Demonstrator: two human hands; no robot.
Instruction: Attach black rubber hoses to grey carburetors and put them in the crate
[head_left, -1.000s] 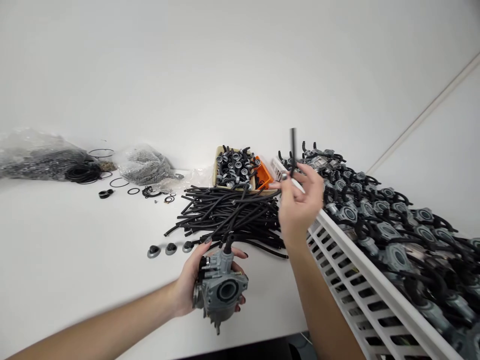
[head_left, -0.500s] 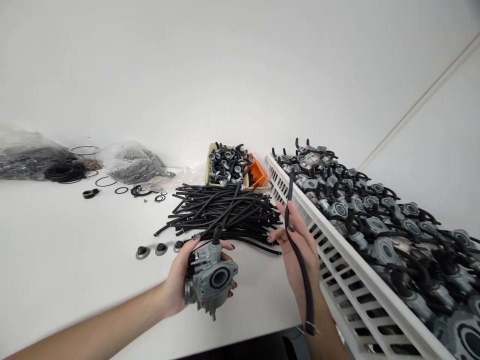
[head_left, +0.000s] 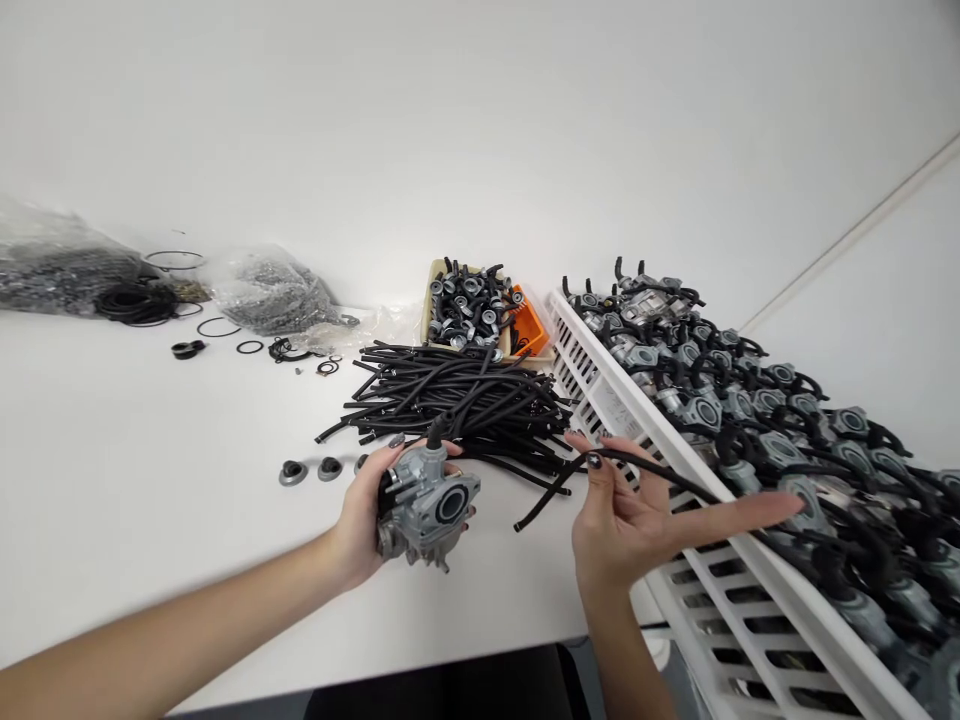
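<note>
My left hand (head_left: 361, 515) grips a grey metal carburetor (head_left: 429, 500) from its left side, its round bore facing right and a black rubber cap on top. My right hand (head_left: 619, 520) pinches a thin black rubber hose (head_left: 551, 492) between thumb and fingers, with the index finger stretched out to the right. One end of the hose points down and left toward the carburetor, apart from it; the rest runs right, over the crate's edge. Behind both hands lies a pile of black hoses (head_left: 450, 395). Left of the carburetor stand small grey-and-black caps (head_left: 293, 472).
A white slatted crate (head_left: 637, 410) full of carburetors (head_left: 780, 450) takes up the right side. At the back are a cream tray (head_left: 430, 300) of capped parts, an orange bin (head_left: 531, 325), plastic bags of small parts (head_left: 270, 290) and loose rubber rings (head_left: 217, 327).
My right hand has turned and swung the hose from upright to nearly sideways, its end now left toward the carburetor. The left hand still holds the carburetor. The view has shifted slightly.
</note>
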